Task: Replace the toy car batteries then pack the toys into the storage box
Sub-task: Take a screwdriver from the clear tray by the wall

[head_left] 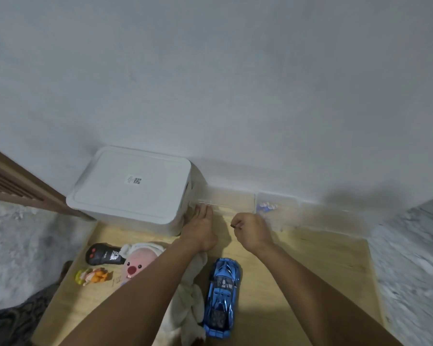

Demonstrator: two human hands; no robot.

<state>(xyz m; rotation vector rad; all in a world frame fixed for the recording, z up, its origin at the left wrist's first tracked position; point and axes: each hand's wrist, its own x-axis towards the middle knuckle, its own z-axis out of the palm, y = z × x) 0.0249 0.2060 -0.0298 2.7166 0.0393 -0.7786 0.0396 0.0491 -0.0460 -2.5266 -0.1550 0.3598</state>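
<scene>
A low wooden board [298,270] lies on the floor against a white wall, and both bare forearms reach forward over it. The left hand [200,231] stretches out with straight fingers, its fingertips touching the near left edge of a clear plastic case [225,201] that sits along the board's far edge, just beside the white storage box [133,188]. The storage box stands in the far left corner of the board with its lid on, a small QR sticker on top. The right hand [254,231] hovers near the case with curled fingers, pinching a small thin dark object [236,226] too small to identify. A second clear case [278,208], with a small blue and white item inside, sits to the right of the first along the far edge. The blue toy car [221,297] rests on the board's near middle, between the two forearms, pointing lengthwise from near to far. Left of it lie a pink-faced plush toy [138,263] in white cloth, a black remote control [103,254], and a small orange and yellow figurine [93,275] near the left edge.
</scene>
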